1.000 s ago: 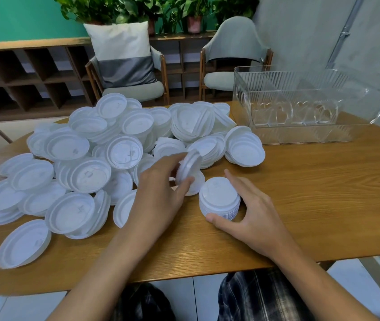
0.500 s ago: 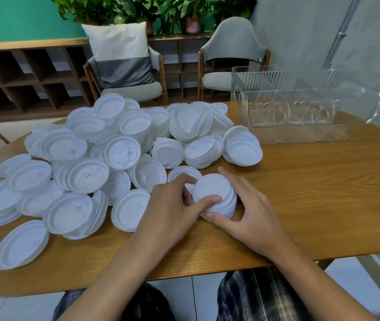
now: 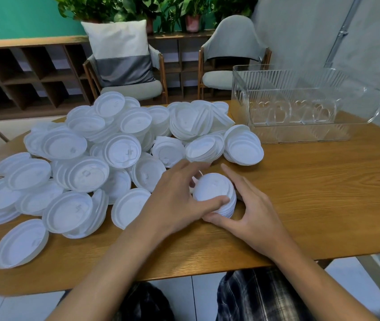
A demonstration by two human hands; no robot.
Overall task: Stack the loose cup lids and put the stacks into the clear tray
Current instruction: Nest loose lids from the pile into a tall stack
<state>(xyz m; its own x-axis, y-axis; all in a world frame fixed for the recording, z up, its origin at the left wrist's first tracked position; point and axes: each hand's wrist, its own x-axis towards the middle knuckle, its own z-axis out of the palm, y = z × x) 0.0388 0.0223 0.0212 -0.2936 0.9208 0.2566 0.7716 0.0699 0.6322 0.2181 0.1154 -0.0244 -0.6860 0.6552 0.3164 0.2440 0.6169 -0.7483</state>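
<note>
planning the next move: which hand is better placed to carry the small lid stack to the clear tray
Probably the right hand. It cups the lid stack on the side facing the clear tray, which stands far right. The left hand grips it from the loose lids' side and would cross over.

The left hand (image 3: 175, 200) and right hand (image 3: 251, 216) meet side by side, thumbs nearest the body, fingers curled round one stack of lids (image 3: 214, 188).

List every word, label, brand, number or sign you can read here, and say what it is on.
None can be read.
The loose lids bear only raised moulded marks, too faint to read as letters.
The clear tray shows heart shapes in its plastic, no words.
</note>
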